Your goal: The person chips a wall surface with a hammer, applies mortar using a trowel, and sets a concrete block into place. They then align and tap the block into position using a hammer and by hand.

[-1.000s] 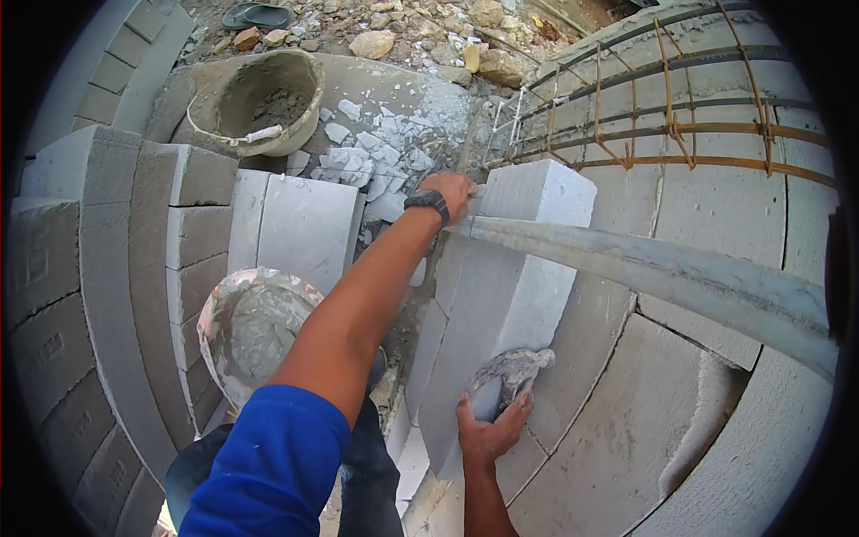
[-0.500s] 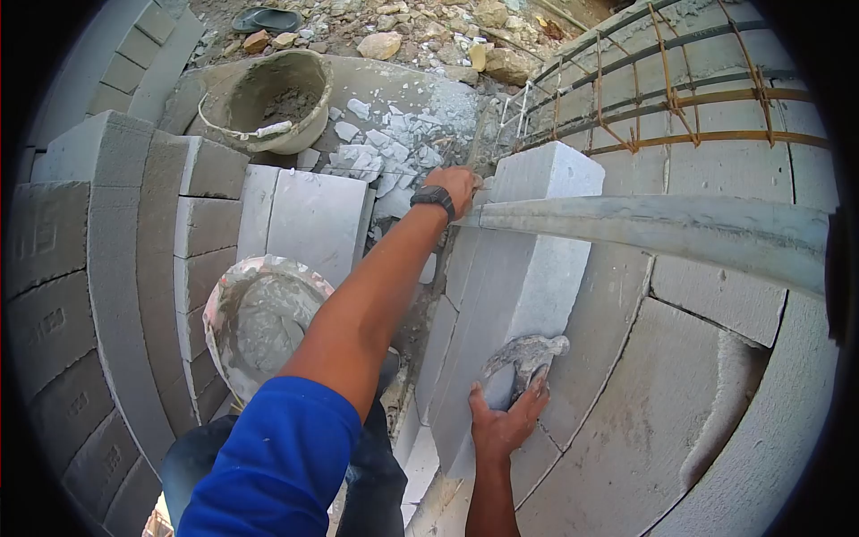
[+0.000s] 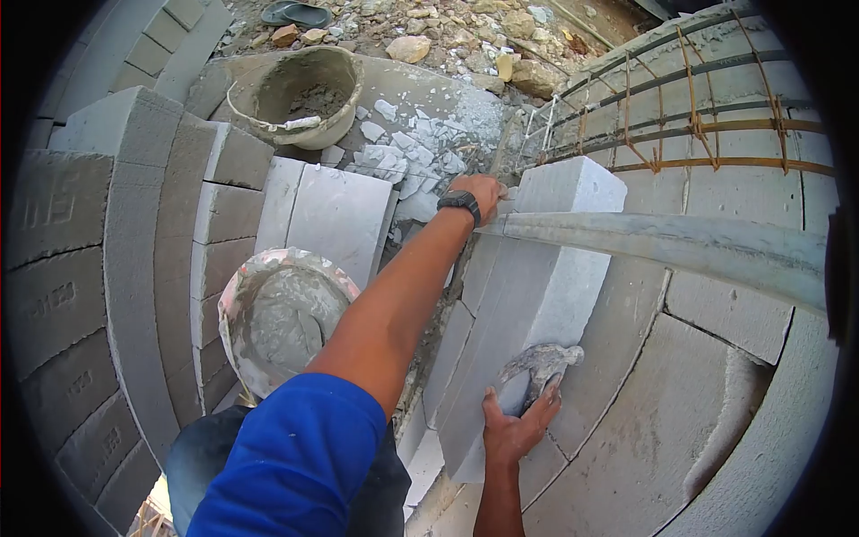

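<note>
My left hand [image 3: 480, 194], with a dark watch [image 3: 461, 204] at the wrist, is closed beside the far end of a long pale block [image 3: 523, 295]. What its fingers grip is hidden. Just below that hand lies the end of a long grey metal bar [image 3: 662, 242], which crosses over the block to the right. In my right hand [image 3: 519, 430] is a mortar-crusted hammer [image 3: 542, 361], its head up against the block's near right side. The palm covers most of its handle.
Left of my arm stands a bucket of wet mortar [image 3: 286, 309]; a second bucket [image 3: 344, 134] is farther off. Block fragments [image 3: 412, 157] litter the ground. Stacked blocks [image 3: 63, 295] line the left, a rebar cage [image 3: 698, 134] the upper right. Laid blocks [image 3: 662, 394] form the right side.
The whole scene has shifted right and slightly down as my head turned. Both hands keep about the same places on the block.
</note>
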Demonstrator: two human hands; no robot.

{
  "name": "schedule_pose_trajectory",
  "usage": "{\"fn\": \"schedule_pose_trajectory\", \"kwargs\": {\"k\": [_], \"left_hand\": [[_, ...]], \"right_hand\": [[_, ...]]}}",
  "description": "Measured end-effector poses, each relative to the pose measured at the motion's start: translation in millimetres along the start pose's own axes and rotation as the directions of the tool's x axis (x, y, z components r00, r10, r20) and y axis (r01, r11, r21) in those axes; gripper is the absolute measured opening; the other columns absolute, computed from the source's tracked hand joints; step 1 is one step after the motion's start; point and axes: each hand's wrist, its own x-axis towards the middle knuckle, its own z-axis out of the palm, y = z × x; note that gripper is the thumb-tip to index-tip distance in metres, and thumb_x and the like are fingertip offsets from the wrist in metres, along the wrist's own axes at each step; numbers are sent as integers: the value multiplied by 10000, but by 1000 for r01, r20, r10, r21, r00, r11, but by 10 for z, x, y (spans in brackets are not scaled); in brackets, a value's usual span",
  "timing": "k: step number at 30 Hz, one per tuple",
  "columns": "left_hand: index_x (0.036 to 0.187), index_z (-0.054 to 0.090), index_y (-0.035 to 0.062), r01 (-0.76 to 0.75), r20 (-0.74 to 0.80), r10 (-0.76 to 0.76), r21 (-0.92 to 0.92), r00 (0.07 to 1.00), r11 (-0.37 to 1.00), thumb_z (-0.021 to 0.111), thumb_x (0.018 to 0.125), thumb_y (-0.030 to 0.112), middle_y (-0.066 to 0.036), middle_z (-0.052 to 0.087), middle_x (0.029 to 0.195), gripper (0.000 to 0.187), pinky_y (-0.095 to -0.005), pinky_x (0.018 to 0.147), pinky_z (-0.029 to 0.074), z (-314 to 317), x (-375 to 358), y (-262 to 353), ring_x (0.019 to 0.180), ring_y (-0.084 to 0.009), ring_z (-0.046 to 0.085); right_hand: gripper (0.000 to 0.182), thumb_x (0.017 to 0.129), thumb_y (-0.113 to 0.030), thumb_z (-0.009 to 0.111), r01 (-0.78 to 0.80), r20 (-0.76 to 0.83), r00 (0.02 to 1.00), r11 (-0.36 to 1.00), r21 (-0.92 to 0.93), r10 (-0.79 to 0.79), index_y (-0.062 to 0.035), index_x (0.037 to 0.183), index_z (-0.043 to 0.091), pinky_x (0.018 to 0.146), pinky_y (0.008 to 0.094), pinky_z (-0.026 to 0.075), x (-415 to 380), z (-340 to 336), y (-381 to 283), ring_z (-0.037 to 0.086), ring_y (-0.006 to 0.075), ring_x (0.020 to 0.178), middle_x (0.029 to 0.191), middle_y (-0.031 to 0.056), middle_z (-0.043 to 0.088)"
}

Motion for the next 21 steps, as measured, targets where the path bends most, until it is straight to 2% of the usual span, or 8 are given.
{"fn": "schedule_pose_trajectory", "kwargs": {"k": [4,7,10,13,17,20,21], "left_hand": [[1149,755,237,19,0,-19,27,1000,999,583,842,72,-114,728,1157,388,-483,926,550,68,-14,42,1083,-343,698],[1153,753,245,12,29,-12,16,999,1000,592,837,72,-97,728,1161,395,-485,920,545,156,15,16,1081,-332,699],[1156,754,250,40,34,-41,48,999,998,595,837,81,-89,730,1164,394,-482,914,541,345,122,-85,1088,-329,697],[1169,751,228,33,13,-33,-9,999,999,591,846,75,-113,724,1180,391,-473,932,542,312,78,-80,1096,-347,689],[1169,751,205,39,-4,-39,-87,999,995,584,864,69,-136,718,1179,373,-476,940,545,258,-79,-28,1096,-368,683],[1149,753,196,80,64,-77,-35,995,996,591,868,77,-154,714,1172,346,-480,932,550,257,-66,-49,1090,-375,684],[1141,752,191,84,44,-81,-53,996,995,594,867,79,-162,715,1161,336,-482,929,551,204,-94,-42,1085,-377,686]], "right_hand": [[1126,661,-323,899,-18,1,1000,1000,-2,18,51,1560,335,1096,555,424,-10,-10,9,449,541,1332,1482,338,427],[1077,683,-262,894,-36,11,999,999,2,36,57,1551,342,1106,534,422,-2,-55,-63,467,515,1331,1436,338,429],[1078,685,-267,895,-15,-2,1000,1000,11,15,53,1552,341,1100,534,429,-4,-47,-55,473,507,1329,1433,332,437],[1077,684,-271,898,-40,-6,999,998,-44,40,51,1551,347,1091,533,439,-23,-43,-65,481,505,1324,1426,329,447],[1087,672,-298,905,3,-30,1000,1000,-21,-4,59,1542,360,1062,531,458,-9,-42,-43,499,509,1296,1422,331,461],[1116,646,-353,917,46,-56,997,999,-26,-47,58,1534,382,1020,530,481,-10,-9,-2,529,515,1249,1413,332,484],[1115,645,-357,919,60,-65,996,997,-42,-62,55,1534,385,1015,530,484,-17,1,11,533,512,1245,1405,328,490]]}}
